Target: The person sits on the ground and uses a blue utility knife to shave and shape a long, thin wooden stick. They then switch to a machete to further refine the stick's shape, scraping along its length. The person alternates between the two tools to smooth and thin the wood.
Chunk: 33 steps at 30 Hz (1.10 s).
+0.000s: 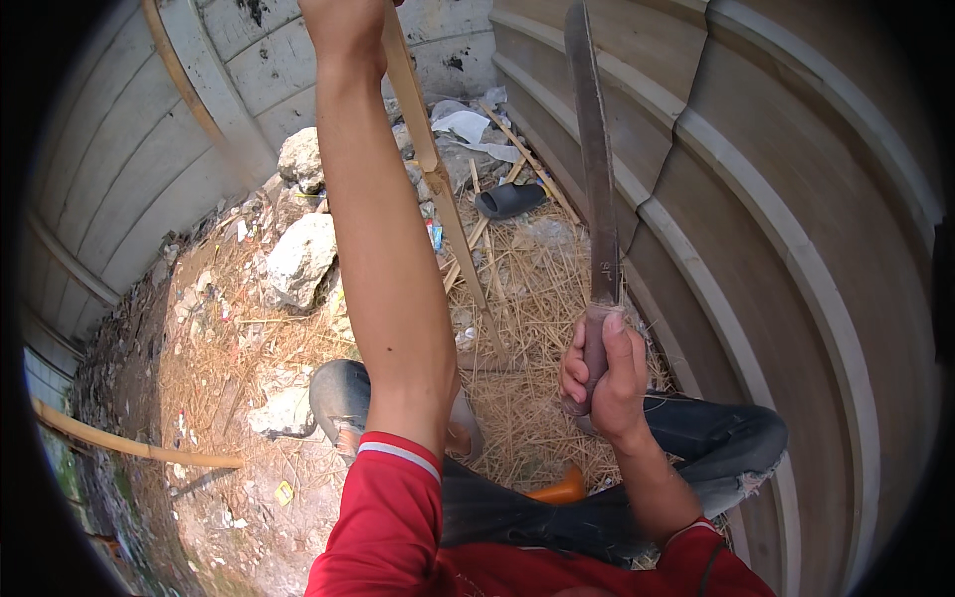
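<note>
Red-sleeved left hand (343,25) grips the far top of a bamboo strip (438,189), standing it on the straw (527,289), while right-hand (602,373) fingers clench a raised machete (594,159) just right, blade clear.

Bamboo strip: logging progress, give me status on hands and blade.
Left hand gripping top of upright bamboo strip. Right hand closed on machete handle, blade raised, apart from the strip. Rocks and a sandal on the straw beyond.
</note>
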Each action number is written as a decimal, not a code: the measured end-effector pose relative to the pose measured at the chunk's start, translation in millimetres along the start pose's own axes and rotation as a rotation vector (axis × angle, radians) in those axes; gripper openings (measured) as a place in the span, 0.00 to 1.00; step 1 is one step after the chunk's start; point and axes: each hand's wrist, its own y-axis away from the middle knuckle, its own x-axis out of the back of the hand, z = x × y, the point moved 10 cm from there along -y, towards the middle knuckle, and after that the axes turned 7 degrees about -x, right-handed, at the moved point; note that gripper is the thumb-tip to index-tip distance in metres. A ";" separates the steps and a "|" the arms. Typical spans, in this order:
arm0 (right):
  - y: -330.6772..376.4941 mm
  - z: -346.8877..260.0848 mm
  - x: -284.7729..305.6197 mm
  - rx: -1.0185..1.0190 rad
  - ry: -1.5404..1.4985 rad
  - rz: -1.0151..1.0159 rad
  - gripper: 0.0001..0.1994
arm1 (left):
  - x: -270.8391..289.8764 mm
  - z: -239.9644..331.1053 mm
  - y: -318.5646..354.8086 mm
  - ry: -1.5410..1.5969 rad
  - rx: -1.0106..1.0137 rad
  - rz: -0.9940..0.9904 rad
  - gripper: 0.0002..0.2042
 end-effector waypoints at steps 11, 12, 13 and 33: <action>35.0 2.8 -33.3 -0.280 -0.002 -0.139 0.27 | -43.7 4.3 16.5 0.066 -0.129 0.026 0.17; 34.5 19.5 -24.5 -0.374 0.041 -0.123 0.27 | -43.1 1.0 19.3 0.051 -0.118 0.040 0.17; 37.0 31.1 -16.3 -0.468 0.083 -0.105 0.27 | -40.2 -2.2 23.1 0.039 -0.105 0.054 0.17; 23.7 -45.3 8.3 -0.163 -0.194 -0.010 0.26 | -27.8 29.3 15.0 -0.175 -0.130 0.160 0.17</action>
